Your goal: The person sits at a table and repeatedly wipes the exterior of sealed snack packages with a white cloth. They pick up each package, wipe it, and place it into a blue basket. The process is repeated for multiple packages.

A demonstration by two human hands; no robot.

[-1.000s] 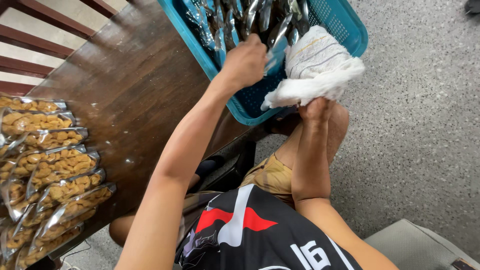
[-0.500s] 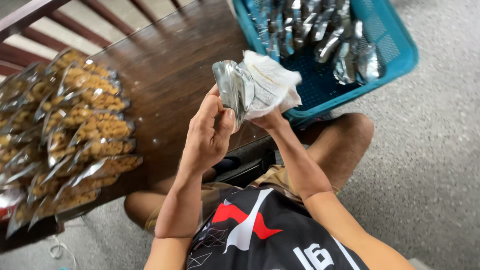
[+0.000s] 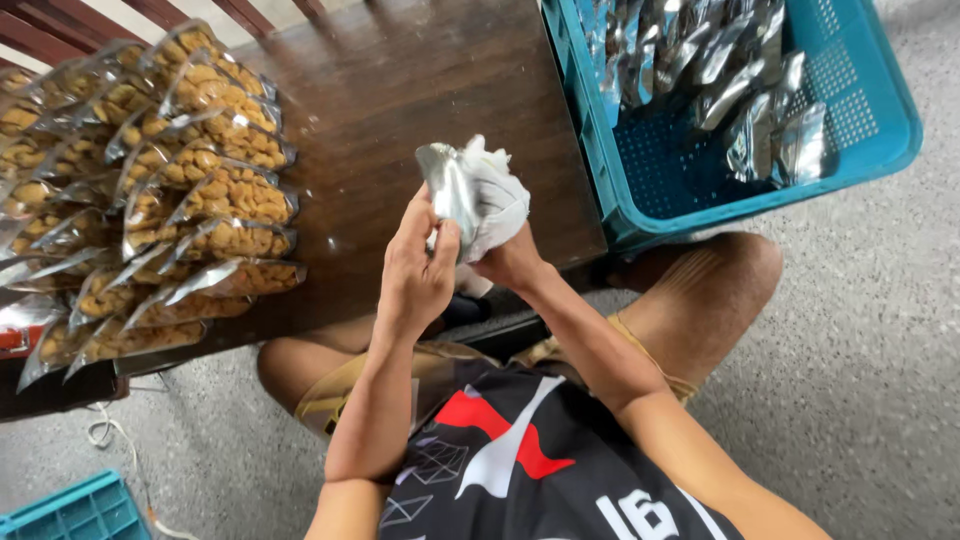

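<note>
My left hand (image 3: pixel 418 270) grips a shiny silver snack pouch (image 3: pixel 447 185) by its lower edge, held upright over the dark wooden table (image 3: pixel 400 90). My right hand (image 3: pixel 512 262) holds a crumpled white cloth (image 3: pixel 495 195) pressed against the pouch's right side. Both hands meet just above the table's near edge, in front of my knees.
Several clear-fronted pouches of golden snacks (image 3: pixel 190 200) lie in overlapping rows on the table's left. A blue plastic crate (image 3: pixel 850 120) with several silver pouches stands at the upper right. A second blue crate's corner (image 3: pixel 70 505) shows on the grey floor, bottom left.
My left hand drew a silver pouch out of the blue crate and brought it to the cloth in my right hand; both hands now hold them together, lower and nearer me.
</note>
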